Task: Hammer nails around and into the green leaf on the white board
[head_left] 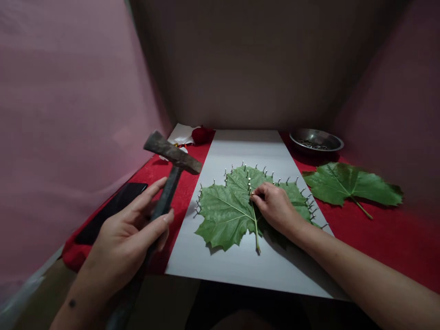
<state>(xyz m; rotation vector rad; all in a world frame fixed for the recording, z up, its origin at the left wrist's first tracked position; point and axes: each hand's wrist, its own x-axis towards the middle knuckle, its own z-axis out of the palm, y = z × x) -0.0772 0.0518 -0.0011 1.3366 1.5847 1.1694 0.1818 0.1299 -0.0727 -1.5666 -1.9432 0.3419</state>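
Note:
A large green leaf (223, 213) lies on a white board (247, 142), with several upright nails (243, 163) around its upper edge and a few along its central vein. My left hand (132, 231) holds a hammer (168, 190) by its dark handle, the worn metal head raised left of the leaf. My right hand (275, 206) rests over the middle of the leaf, thumb and forefinger pinched on a nail at the central vein; the fingers mostly hide it.
On the red cloth (371, 238) at the right lie a second leaf (343, 183) and a metal bowl (316, 140) of nails. A black phone (110, 213) lies at the left. Behind it are a red ball-like object (201, 134) and white paper (180, 134). Pink sheets flank the table.

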